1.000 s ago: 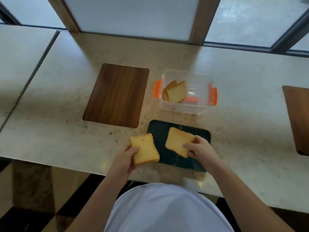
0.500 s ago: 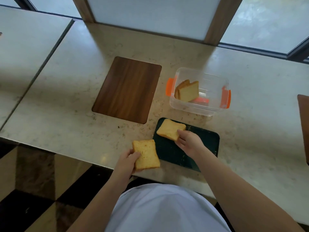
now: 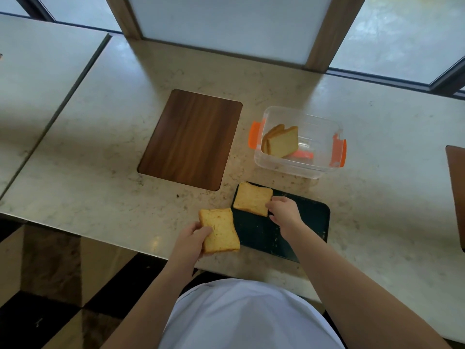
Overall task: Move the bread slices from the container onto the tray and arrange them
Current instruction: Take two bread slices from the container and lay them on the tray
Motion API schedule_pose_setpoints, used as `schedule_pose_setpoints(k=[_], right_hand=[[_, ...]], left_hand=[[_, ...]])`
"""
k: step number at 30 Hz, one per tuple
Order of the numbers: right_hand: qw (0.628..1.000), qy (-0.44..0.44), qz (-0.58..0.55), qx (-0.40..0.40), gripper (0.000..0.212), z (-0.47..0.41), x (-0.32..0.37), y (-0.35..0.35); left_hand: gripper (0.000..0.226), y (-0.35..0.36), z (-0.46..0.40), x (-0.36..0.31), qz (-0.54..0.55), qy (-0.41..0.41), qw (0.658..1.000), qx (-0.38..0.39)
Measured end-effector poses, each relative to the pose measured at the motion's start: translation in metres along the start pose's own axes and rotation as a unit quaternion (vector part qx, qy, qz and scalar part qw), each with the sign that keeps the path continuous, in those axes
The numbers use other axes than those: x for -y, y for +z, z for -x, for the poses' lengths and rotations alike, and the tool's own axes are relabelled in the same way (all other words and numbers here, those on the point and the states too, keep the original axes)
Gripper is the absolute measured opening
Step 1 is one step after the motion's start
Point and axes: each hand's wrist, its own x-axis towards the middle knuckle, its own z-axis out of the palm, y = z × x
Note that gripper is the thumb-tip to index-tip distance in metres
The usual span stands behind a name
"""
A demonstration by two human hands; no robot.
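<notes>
A dark green tray lies near the counter's front edge. One golden bread slice rests on its far left corner, and my right hand pinches that slice's right edge. My left hand grips a second bread slice just left of the tray, its right edge at the tray's rim. Behind the tray stands a clear plastic container with orange clips; two or three slices lean against its left wall.
A brown wooden board lies flat on the marble counter, left of the container. Another wooden board shows at the right edge. Window frames run along the back. The counter's front edge is close to my body.
My right hand slid its slice from the tray's middle to the far left corner. The slice in my left hand stayed beside the tray. The camera view shifted.
</notes>
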Motion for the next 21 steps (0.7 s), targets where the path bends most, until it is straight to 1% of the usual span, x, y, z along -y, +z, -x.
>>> schedule_pose_setpoints(k=[5,7,9,10,11,14,15,16,18,20,21], right_hand=[[1.000,0.005,0.000,0.026,0.050,0.004,-0.001,0.000],[0.999,-0.019,0.026,0.018,0.050,0.008,-0.001,-0.002],[0.996,-0.057,0.074,-0.001,0.045,0.015,-0.003,-0.008],[0.994,-0.066,0.091,0.010,0.041,0.021,-0.005,-0.012],[0.993,-0.061,0.091,0.042,0.037,0.028,-0.007,-0.016],[0.985,0.019,0.010,0.170,0.037,0.056,-0.014,-0.025],[0.980,0.029,-0.017,0.198,0.037,0.065,-0.018,-0.029],[0.975,0.018,-0.037,0.219,0.038,0.072,-0.022,-0.033],[0.971,-0.037,-0.058,0.230,0.032,0.083,-0.031,-0.040],[0.975,-0.077,-0.060,0.201,0.017,0.090,-0.036,-0.044],[0.978,-0.083,-0.056,0.182,0.014,0.091,-0.038,-0.046]], left_hand=[[0.024,0.005,-0.004,-0.006,-0.003,-0.002,1.000,0.014],[0.026,0.009,-0.004,-0.007,-0.004,0.001,1.000,0.023],[0.029,0.014,-0.003,-0.008,0.006,0.009,0.999,0.030],[0.028,0.018,-0.003,-0.009,0.025,0.016,0.999,0.030],[0.027,0.022,-0.002,-0.010,0.054,0.024,0.998,0.032],[0.031,0.036,-0.002,-0.018,0.136,0.059,0.987,0.059],[0.035,0.040,-0.002,-0.022,0.145,0.072,0.984,0.070],[0.042,0.045,-0.002,-0.025,0.146,0.086,0.982,0.079],[0.051,0.055,-0.002,-0.032,0.124,0.112,0.982,0.089],[0.055,0.064,-0.001,-0.034,0.075,0.140,0.983,0.094],[0.055,0.067,-0.001,-0.033,0.050,0.150,0.983,0.095]])
